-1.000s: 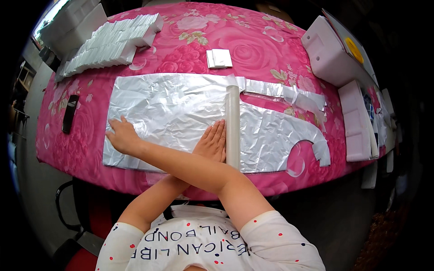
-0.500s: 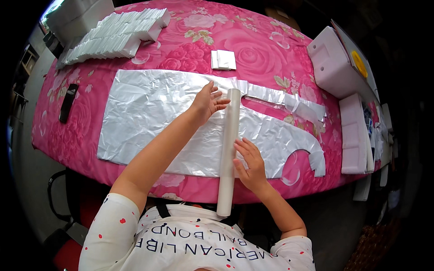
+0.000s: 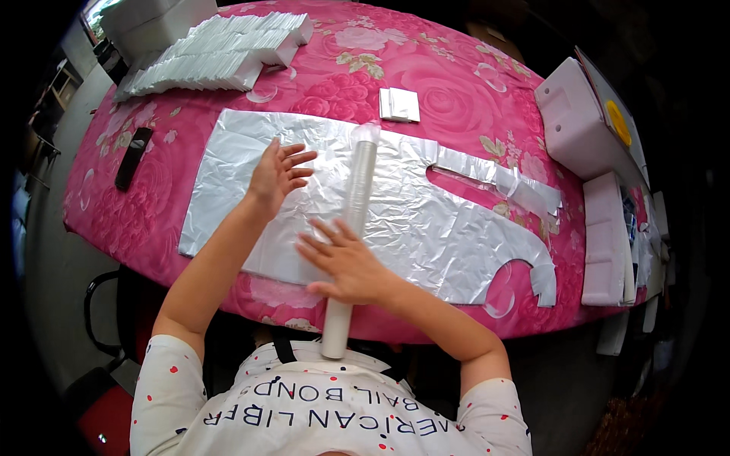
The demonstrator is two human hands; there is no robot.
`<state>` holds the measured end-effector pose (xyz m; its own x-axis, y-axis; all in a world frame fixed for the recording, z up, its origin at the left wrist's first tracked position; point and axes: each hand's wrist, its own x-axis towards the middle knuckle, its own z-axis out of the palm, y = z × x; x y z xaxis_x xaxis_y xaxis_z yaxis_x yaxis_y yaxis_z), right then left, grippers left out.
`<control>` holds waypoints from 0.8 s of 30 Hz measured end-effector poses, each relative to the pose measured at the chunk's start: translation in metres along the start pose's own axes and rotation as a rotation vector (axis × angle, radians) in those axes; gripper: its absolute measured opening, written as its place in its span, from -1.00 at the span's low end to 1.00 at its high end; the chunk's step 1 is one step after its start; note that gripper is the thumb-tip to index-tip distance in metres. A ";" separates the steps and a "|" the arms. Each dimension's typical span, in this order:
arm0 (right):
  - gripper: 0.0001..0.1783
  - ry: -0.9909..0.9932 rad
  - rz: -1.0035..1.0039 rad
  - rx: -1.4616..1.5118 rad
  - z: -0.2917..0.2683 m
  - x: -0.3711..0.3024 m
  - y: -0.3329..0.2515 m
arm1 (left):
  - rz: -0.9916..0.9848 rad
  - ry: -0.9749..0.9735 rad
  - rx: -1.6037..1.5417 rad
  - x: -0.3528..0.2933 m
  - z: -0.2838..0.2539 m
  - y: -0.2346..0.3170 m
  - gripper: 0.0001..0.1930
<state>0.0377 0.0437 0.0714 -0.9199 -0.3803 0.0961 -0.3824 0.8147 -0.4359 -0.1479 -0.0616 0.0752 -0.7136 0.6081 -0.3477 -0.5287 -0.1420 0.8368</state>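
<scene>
The left forearm, bare, slants up and to the right from a bent elbow, with its wrist in line. At its end, the bare left hand has its fingers parted and gently curved, most pointing right. The bare right forearm runs up and leftward from a bent elbow. The bare right hand lies nearer the body, back upward, its fingers fanned toward the upper left and thumb out to the left. The hands are apart, the arms uncrossed.
</scene>
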 end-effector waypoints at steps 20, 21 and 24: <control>-0.40 -0.007 -0.123 -0.063 0.066 0.223 -0.042 | 0.251 0.551 1.510 -0.206 -0.121 -0.032 -0.21; -0.39 0.129 -0.046 -0.020 0.076 0.227 -0.050 | 0.221 0.578 1.546 -0.204 -0.121 -0.033 -0.17; -0.28 0.473 0.235 0.143 0.094 0.231 -0.066 | 0.150 0.536 1.224 -0.199 -0.127 -0.013 -0.19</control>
<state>-0.1409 -0.1393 0.0378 -0.9308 0.0696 0.3588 -0.1765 0.7740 -0.6081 -0.0570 -0.2801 0.0795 -0.9675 0.2299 -0.1056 0.1166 0.7757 0.6203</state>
